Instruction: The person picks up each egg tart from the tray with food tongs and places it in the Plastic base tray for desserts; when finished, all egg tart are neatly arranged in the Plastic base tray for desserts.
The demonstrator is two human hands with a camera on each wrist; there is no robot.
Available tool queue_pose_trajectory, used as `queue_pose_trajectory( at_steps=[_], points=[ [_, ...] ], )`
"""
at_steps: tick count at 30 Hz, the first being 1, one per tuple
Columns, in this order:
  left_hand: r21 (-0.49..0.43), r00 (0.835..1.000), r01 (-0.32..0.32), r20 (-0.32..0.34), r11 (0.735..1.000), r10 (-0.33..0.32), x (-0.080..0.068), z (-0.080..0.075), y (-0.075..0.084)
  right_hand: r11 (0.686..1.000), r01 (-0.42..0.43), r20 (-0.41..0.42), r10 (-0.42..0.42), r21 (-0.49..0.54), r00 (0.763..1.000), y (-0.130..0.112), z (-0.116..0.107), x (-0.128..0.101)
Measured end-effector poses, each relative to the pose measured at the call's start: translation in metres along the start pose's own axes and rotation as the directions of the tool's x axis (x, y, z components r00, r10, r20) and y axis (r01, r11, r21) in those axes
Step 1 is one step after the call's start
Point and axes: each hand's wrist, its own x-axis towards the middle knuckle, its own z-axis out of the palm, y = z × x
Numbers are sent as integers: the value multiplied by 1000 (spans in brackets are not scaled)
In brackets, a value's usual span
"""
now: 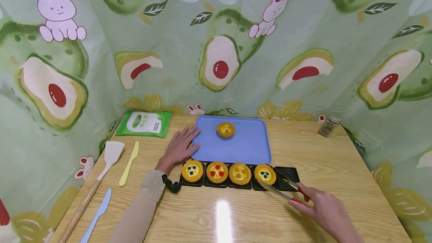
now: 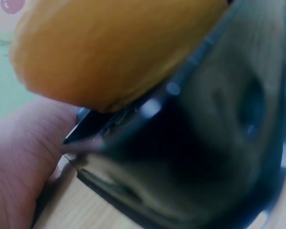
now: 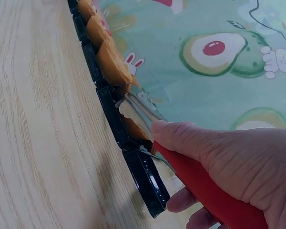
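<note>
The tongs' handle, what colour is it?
Red; the tongs in the right hand show it best in the right wrist view.

Red-handled metal tongs [image 1: 281,190], tips at blueberry tart [image 1: 264,174], rightmost in black tray [image 1: 290,174]

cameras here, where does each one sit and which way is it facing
Head: worn high, looking forward and down at the table, blue tray and row of tarts; both hands and a sleeve show.
Left wrist: pressed close behind the left hand, facing a blurred tart and black tray.
Right wrist: low by the table, looking along the black tray; the right hand grips red-handled tongs at a tart.
Shared: all three views show the black tray of tarts.
</note>
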Motion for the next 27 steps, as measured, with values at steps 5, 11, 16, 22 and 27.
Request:
queue_pose_trajectory(
  at_steps=[5, 11, 16, 22, 27],
  points=[
    [-8, 1000, 0, -3, 1000, 0, 0, -1, 0, 1000, 2, -15, -2, 5, 1000, -1, -3, 1],
    [2, 1000, 7, 7, 1000, -7, 0, -2, 0, 999, 15, -36, -14, 31, 999, -3, -9, 0],
    [-3, 1000, 3, 3, 1000, -3, 0, -4, 2, 998, 18, -45, -15, 58, 999, -6, -12, 3],
    [-4, 1000, 4, -3, 1000, -4, -1, -3, 3, 993, -4, -22, 6, 121, 1000, -10, -16, 12],
    [-17, 1000, -7, -16, 1000, 7, -1, -3, 4, 989, 9, -28, -5, 145, 1000, -13, -18, 22]
  ],
)
